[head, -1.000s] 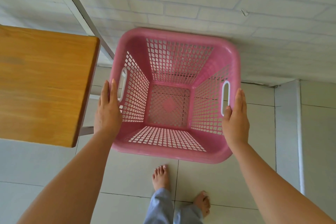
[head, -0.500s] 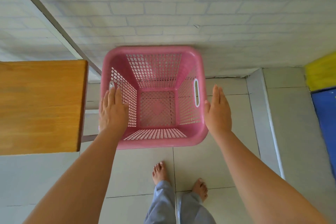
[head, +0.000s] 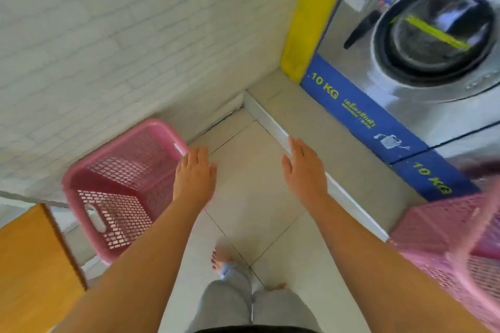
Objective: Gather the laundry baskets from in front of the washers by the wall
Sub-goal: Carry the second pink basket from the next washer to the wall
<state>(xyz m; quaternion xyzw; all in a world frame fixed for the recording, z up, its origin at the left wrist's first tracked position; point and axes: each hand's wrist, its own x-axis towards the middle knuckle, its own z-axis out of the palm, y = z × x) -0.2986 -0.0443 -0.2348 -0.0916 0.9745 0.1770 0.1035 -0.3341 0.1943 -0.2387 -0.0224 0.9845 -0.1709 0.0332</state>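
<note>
A pink laundry basket [head: 121,189] sits on the tiled floor [head: 251,197] at the left, close against the white brick wall [head: 108,35] and just beside the corner of a wooden tabletop [head: 29,265]. It stands empty, with 1 white handle slot showing on its near side. The left hand [head: 194,174] hangs over the basket's right rim, fingers flat and spread, its grip apart and closed on nothing; whether it touches the rim cannot be told. The right hand [head: 304,170] hovers over the floor, well apart from the basket, fingers extended and its grip likewise apart. At the lower right a second pink basket [head: 460,246], blurred, stands in front of a front-loading washer [head: 422,43] whose blue base panel reads "10 KG". A low white ledge [head: 273,127] runs along the floor before the washers. The person's bare feet and grey trouser legs show at the bottom.
</note>
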